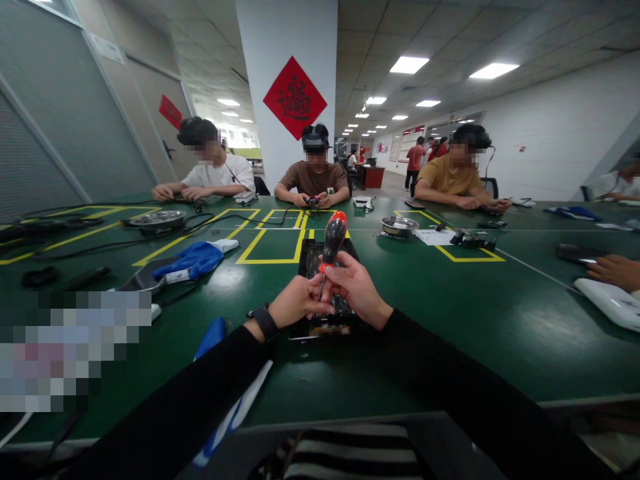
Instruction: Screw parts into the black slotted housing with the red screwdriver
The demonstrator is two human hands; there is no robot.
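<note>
A screwdriver (335,237) with a black and red handle stands nearly upright, leaning slightly right, in front of me. My right hand (359,285) is closed around the lower end of its handle, by the red collar. The fingers of my left hand (296,300) are pinched together at the thin metal shaft; whether they also hold something small is hidden. Below both hands lies a black, flat, opened electronic device (327,331) with its inner parts showing. My hands cover much of its middle, and the screwdriver's tip is hidden by fingers.
Blue gloves (193,260) lie left on the green table (430,347), near black cables. Metal bowls (399,225) stand farther back, one on each side. A white device (610,301) and a co-worker's hand (615,272) are at right. Several people sit across.
</note>
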